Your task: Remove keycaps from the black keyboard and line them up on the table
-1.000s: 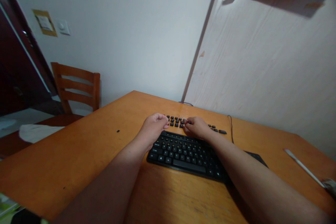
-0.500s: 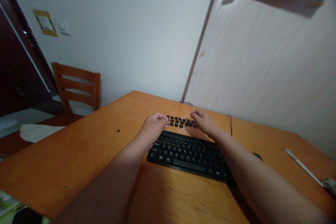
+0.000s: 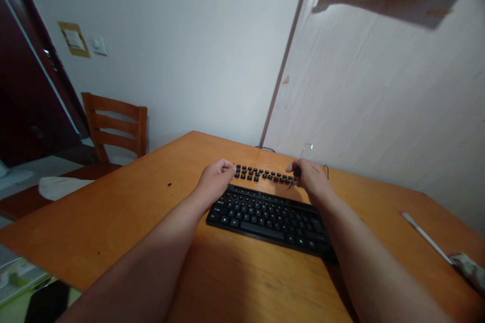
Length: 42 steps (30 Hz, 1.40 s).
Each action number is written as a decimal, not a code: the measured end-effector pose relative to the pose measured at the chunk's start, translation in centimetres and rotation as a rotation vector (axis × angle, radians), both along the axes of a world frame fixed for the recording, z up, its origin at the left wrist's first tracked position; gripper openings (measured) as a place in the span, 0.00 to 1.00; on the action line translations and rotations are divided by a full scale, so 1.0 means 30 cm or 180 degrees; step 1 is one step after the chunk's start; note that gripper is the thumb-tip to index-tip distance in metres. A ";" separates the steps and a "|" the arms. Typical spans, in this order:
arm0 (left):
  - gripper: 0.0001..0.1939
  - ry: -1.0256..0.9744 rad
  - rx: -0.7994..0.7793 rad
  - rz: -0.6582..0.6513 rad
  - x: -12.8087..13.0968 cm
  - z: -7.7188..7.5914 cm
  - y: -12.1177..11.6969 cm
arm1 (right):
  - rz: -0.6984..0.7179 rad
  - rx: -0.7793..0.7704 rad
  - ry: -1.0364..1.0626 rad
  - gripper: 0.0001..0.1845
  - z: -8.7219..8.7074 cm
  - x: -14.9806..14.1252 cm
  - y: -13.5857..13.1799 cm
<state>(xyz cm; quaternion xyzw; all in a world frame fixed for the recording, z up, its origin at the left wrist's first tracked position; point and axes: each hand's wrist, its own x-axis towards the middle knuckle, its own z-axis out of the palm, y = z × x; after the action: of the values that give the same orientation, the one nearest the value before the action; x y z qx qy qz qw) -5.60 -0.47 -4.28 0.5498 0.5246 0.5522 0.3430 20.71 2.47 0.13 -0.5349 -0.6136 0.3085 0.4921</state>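
Observation:
My left hand [image 3: 215, 177] is closed in a pinch at the left end of the rows of loose black keycaps [image 3: 256, 174], its wrist over the keyboard's left corner. Whatever its fingertips hold, if anything, is hidden. At the right end of those rows, my right hand [image 3: 311, 175] grips a keycap puller [image 3: 297, 171]. Thin wire ends [image 3: 291, 185] point down from it, and a clear piece [image 3: 306, 150] shows above the hand. In front of both hands lies the black keyboard [image 3: 265, 217]; my right forearm covers its right end.
A wooden table [image 3: 242, 277] carries everything. A lone small black piece [image 3: 170, 184] lies at left, and a white-handled brush [image 3: 426, 236] at right. A cable [image 3: 328, 171] shows behind my right hand. Beyond the left edge stands a wooden chair [image 3: 117, 126]; a wall is behind.
My right hand has moved right along the keycap rows, and the keycap puller now shows in it. My left hand stays pinched at the rows' left end. The view has shifted slightly.

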 end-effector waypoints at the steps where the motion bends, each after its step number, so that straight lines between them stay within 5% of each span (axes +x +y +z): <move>1: 0.11 0.0004 0.0015 0.0044 -0.005 -0.002 0.000 | 0.0086 -0.0062 0.0037 0.19 0.004 0.006 -0.003; 6: 0.10 -0.0262 0.0216 0.0222 -0.006 0.015 -0.015 | 0.0837 -0.0219 -0.0036 0.20 0.043 -0.001 -0.027; 21: 0.10 -0.1243 -0.0034 0.0683 0.075 0.183 -0.045 | 0.2403 -0.0644 -0.0357 0.17 0.050 -0.061 -0.096; 32: 0.11 -0.1183 -0.0015 0.0764 0.125 0.064 0.000 | 0.2557 -0.0322 -0.1221 0.10 0.007 -0.082 -0.101; 42: 0.09 -0.0990 -0.0106 0.0412 0.144 0.046 0.000 | 0.2442 0.0136 -0.1780 0.13 0.019 -0.106 -0.133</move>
<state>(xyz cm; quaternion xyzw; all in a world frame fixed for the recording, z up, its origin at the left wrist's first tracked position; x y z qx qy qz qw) -1.27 -0.46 -2.90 0.4170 0.5086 0.6428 0.3928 17.52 -1.51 0.71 -0.3220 -0.8820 0.2994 0.1695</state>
